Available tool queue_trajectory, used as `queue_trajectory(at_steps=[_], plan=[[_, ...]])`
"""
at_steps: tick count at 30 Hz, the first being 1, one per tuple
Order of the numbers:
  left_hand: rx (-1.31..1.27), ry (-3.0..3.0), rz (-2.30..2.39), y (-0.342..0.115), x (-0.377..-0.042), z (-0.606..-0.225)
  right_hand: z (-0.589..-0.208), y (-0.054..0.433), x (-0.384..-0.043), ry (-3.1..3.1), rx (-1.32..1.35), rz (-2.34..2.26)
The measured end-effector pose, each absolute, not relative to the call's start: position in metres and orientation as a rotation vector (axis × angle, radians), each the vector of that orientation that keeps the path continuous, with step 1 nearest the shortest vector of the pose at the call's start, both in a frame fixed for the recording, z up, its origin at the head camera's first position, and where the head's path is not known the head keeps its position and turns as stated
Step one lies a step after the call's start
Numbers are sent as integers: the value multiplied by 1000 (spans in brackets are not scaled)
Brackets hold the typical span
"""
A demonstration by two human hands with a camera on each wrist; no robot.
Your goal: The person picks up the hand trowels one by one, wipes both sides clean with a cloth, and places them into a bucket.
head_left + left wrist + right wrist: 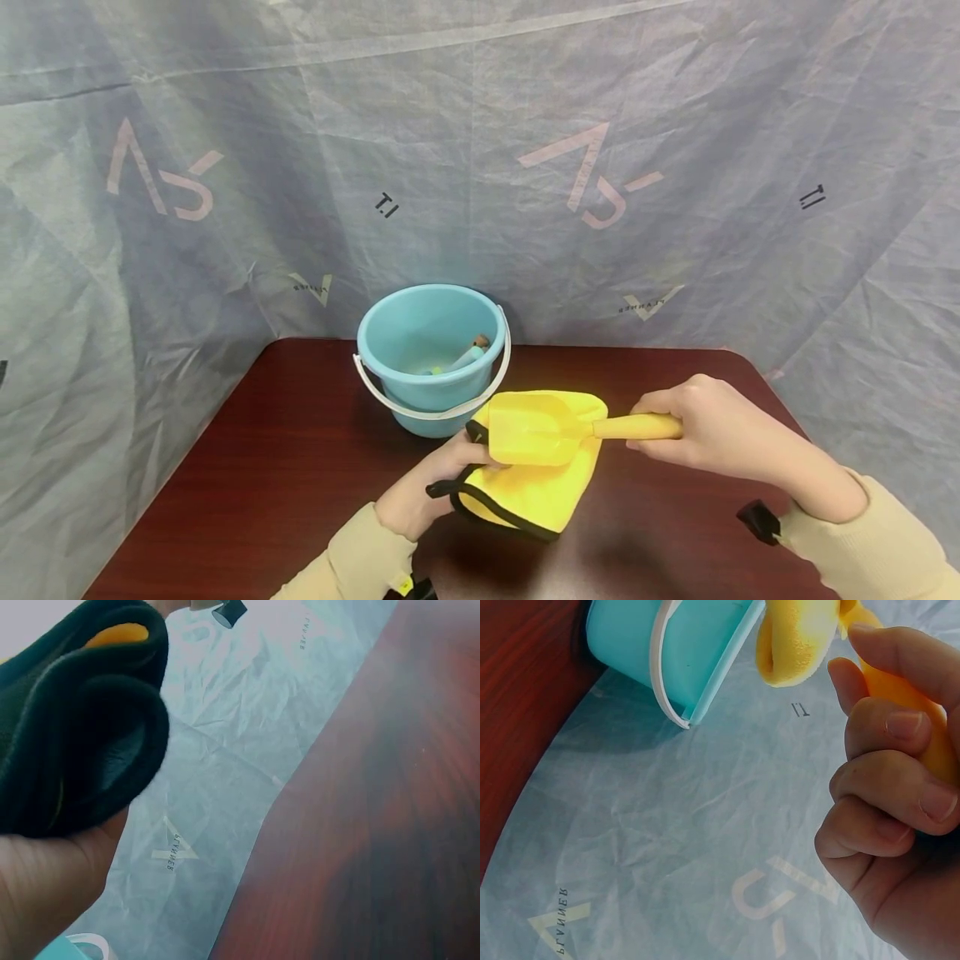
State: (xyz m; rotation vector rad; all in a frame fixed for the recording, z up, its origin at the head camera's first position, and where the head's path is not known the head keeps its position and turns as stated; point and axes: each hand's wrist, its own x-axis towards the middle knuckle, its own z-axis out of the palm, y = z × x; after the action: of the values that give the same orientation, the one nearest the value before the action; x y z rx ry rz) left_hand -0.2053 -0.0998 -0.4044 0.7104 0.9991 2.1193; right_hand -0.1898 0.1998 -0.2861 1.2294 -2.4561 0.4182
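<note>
In the head view my left hand point(441, 468) grips a folded yellow cloth point(536, 498) with dark edging, held up over the table. Its dark folds point(82, 750) fill the upper left of the left wrist view. My right hand point(708, 429) has its fingers curled round the handle of a yellow toy shovel point(528, 433). The shovel's blade points left and overlaps the cloth in the head view. From the right wrist, that hand point(892, 795) shows its fingers wrapped about the handle, and the cloth point(799, 645) appears beyond it.
A light blue bucket point(429, 392) with a white handle point(457, 410) stands on the dark red table point(247, 467), behind the left hand. Inside it lie several small items, one a light blue thing with a brown end point(472, 354). Grey printed sheeting point(480, 167) hangs behind the table.
</note>
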Motion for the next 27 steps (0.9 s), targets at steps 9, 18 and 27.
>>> queue_trajectory(at_steps=[9, 18, 27], plan=[[790, 883, 2103, -103, -204, -402, -286, 198, -190, -2492, 1231, 452], [787, 950, 2086, -120, -204, -404, -288, 201, -191, -2529, 1203, 421], [749, 993, 2107, -138, -202, -402, -292, 206, -193, -2535, 1181, 401]])
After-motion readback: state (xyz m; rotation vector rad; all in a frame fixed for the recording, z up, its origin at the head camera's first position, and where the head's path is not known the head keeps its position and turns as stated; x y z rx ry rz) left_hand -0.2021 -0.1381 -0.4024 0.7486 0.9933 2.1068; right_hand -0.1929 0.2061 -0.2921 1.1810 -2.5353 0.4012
